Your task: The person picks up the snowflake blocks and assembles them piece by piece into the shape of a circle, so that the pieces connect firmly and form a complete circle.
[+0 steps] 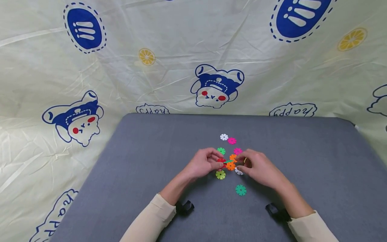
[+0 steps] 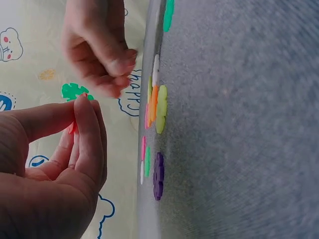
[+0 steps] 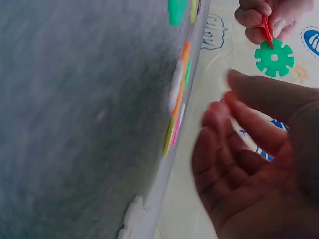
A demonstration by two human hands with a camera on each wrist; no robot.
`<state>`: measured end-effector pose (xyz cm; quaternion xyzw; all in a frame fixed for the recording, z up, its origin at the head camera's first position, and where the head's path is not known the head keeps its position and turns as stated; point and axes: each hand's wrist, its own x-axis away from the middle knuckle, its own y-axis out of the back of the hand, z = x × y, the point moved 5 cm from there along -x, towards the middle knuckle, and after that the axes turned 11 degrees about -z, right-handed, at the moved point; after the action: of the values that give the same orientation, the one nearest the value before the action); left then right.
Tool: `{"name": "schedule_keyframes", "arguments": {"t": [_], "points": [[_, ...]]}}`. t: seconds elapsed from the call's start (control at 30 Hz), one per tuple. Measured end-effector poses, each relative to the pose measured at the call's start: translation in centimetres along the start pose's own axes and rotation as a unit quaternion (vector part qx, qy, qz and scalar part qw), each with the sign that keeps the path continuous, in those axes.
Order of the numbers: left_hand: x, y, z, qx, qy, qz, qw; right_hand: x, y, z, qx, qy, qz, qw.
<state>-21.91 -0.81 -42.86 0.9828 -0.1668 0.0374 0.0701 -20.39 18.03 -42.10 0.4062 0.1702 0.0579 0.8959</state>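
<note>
Far left on the pale backdrop (image 1: 169,80), sideways lettering in a cut-off bubble (image 1: 58,213), hard to read in full; then "happy" in a bubble (image 1: 152,110) behind the back left of the grey table (image 1: 163,141), and "happy" again in another bubble (image 1: 293,110) at back right. Also two blue ovals (image 1: 85,28) with white bars, one upper left, one upper right. Now fingers, left to right. At left hand (image 1: 204,163): thumb and fingertips pressed together, pinching a red disc (image 3: 268,31) seen edge-on, with one green disc (image 3: 274,58) joined at its edge and jutting toward the other hand; both up off the table, near the middle of the loose pieces. At right hand (image 1: 258,166), just to the right: loosely bent fingers, small gap between thumb and index, nothing visibly gripped, blurred in its own wrist view. Loose notched discs on the table, roughly left to right: one lime (image 1: 220,174), one light green (image 1: 221,151), two white (image 1: 224,137), two orange (image 1: 230,166), two pink (image 1: 231,140), one teal (image 1: 241,190) at the near side, one yellow (image 1: 245,160) mostly behind right fingers. Plus one purple (image 2: 158,177), clear in left wrist view only. On wrists: two black straps (image 1: 185,208), one each.
</note>
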Motion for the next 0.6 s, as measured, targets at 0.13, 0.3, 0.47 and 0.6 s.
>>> {"name": "schedule_keyframes", "arguments": {"t": [0.13,0.3,0.47,0.6], "points": [[-0.06,0.37,-0.02,-0.033,-0.019,-0.026,0.9989,0.14,-0.28,-0.59,0.067,0.001,0.041,0.997],[-0.04,0.63,-0.17,-0.092,-0.065,-0.054,0.9922,0.26,-0.63,-0.83,0.082,-0.001,0.061,0.995],[-0.09,0.64,-0.13,-0.125,-0.095,-0.082,0.9842,0.27,-0.52,-0.78,0.041,-0.005,0.050,0.998],[-0.17,0.66,-0.05,-0.141,-0.114,-0.105,0.9779,0.18,-0.22,-0.69,-0.010,-0.020,0.023,0.999]]}}
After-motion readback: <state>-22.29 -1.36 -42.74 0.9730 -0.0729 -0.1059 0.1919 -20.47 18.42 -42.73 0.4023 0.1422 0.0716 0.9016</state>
